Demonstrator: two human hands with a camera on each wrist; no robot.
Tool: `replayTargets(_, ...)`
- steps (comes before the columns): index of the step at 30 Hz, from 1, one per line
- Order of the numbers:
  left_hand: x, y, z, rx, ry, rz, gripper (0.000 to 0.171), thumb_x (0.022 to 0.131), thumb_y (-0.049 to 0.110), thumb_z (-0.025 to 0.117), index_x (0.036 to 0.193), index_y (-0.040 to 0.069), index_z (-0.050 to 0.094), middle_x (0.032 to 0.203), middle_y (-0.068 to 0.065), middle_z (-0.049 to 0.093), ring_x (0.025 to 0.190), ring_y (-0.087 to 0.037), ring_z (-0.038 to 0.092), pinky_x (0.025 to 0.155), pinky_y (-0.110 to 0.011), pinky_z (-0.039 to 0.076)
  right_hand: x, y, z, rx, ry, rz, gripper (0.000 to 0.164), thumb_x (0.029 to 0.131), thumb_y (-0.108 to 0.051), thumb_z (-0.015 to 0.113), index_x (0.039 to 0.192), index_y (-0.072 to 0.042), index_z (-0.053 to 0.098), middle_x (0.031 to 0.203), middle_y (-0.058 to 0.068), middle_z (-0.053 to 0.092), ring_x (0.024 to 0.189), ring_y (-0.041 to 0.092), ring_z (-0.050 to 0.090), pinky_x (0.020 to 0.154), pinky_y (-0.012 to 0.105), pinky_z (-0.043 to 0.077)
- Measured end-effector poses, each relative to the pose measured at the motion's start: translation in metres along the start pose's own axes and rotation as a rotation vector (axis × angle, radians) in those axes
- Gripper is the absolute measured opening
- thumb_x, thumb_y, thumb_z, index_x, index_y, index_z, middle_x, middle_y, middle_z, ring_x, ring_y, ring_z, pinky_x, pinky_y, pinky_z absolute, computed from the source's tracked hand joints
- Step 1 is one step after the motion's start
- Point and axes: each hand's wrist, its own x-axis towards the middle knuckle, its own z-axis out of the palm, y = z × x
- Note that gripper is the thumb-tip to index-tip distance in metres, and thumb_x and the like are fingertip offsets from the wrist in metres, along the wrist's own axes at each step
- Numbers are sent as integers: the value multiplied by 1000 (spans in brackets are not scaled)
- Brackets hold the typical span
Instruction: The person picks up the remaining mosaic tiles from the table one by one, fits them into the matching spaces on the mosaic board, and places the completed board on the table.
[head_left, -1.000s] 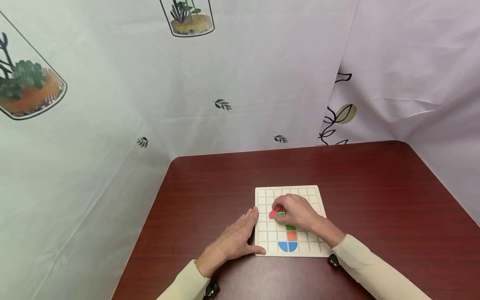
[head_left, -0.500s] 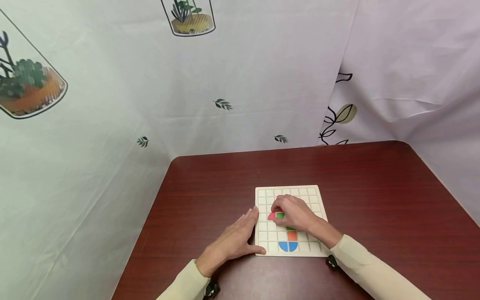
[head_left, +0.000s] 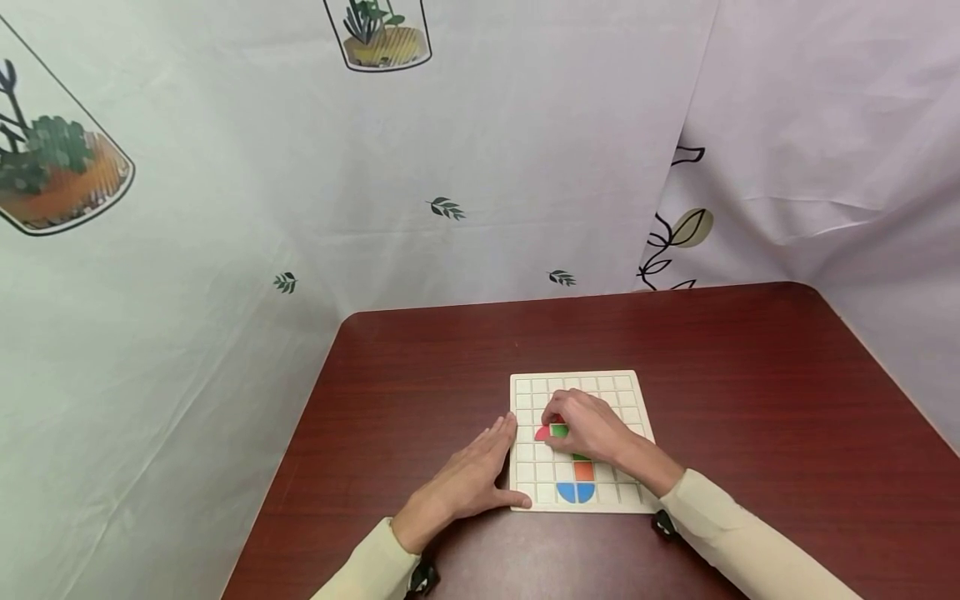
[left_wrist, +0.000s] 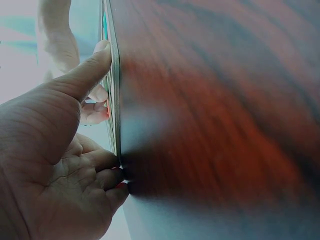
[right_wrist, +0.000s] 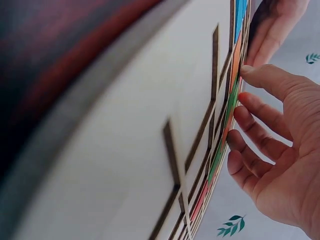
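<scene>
A cream square-grid board [head_left: 527,472] lies flat on the table. My left hand [head_left: 467,482] rests along its left edge, fingers straight and thumb [left_wrist: 102,47] over the near corner. With thumb and fingertips, my right hand [head_left: 592,427] pinches a red rounded tile [head_left: 542,434] down at the board's surface, left of the middle. A green tile [head_left: 559,431] sits right beside it. Nearer the front are an orange square tile [head_left: 583,472] and two blue quarter-round tiles [head_left: 575,493]. The right hand hides part of the middle of the pattern.
The dark red wooden table [head_left: 420,375] extends around the board on every side. Behind it hangs a pale cloth [head_left: 487,150] printed with plants and leaves. A small black device [head_left: 663,524] is worn at the right wrist.
The red tile has shifted slightly left and toward me and now lies flatter in its place, the right hand moving with it. The left hand and board have stayed put.
</scene>
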Motion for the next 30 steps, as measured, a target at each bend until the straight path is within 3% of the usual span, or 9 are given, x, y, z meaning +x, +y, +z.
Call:
replayTargets(19, 0, -1, 0, 5, 10, 3, 118, 89, 59, 81, 170, 2, 16, 177, -12, 17, 162, -25, 20, 128, -42, 27, -1, 0, -1, 2, 10, -17, 21, 81, -21, 91, 97, -14, 80, 90, -9, 65, 78, 6, 52, 68, 26, 48)
replayTargets(30, 0, 0, 0, 22, 4, 0, 117, 89, 62, 79, 170, 3, 17, 177, -11, 17, 162, -24, 20, 127, -43, 28, -15, -2, -2, -55, 4, -66, 26, 90, -27, 85, 112, -13, 79, 107, -1, 70, 97, 18, 62, 85, 40, 55)
